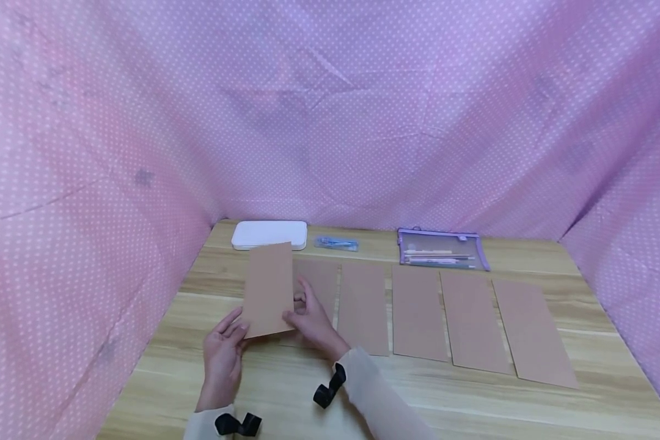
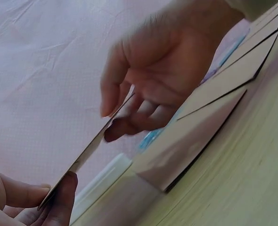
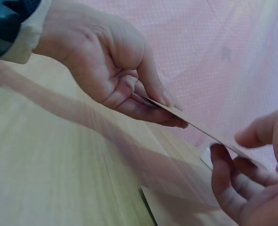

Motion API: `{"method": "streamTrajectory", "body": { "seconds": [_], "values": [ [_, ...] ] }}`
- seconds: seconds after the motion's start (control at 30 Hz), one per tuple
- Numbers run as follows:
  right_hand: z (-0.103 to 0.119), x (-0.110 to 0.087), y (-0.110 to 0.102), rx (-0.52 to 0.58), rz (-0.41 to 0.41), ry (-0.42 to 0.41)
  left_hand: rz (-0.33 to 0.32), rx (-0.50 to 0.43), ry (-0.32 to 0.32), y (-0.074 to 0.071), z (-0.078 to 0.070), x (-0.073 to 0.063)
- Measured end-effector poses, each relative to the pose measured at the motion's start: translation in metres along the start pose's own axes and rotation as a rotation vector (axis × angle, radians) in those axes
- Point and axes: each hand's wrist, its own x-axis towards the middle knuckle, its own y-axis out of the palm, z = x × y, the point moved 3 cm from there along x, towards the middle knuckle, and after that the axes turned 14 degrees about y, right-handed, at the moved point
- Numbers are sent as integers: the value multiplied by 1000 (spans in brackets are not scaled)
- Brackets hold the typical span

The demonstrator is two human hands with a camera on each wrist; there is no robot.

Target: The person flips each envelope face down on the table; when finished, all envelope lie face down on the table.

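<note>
A thin brown rectangular card (image 1: 269, 290) is held up, tilted, over the left part of the table. My left hand (image 1: 223, 354) pinches its lower left edge, with the thumb on one face and fingers behind, as the left wrist view also shows. At its right edge is my right hand (image 1: 313, 321), thumb and curled fingers on either side of the card. In the right wrist view, the right fingers (image 3: 222, 165) touch the card's underside. Similar brown cards lie in a row to the right, the nearest card (image 1: 321, 284) partly hidden by my right hand.
Along the back of the wooden table (image 1: 286, 391) lie a white flat case (image 1: 269, 234), a small blue packet (image 1: 336, 244) and a purple-edged mesh pouch (image 1: 442, 249) with pens inside. Pink dotted cloth (image 1: 363, 122) hangs around the back and sides.
</note>
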Motion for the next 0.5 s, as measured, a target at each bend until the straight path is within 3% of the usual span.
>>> {"method": "streamTrajectory", "body": {
  "seconds": [0.2,0.5],
  "values": [
    [-4,-5,8,2,-37,11,-6,-20,24,-9,-4,4],
    [-8,-8,26,58,-33,46,-18,53,41,-24,-11,15]
  ]
}}
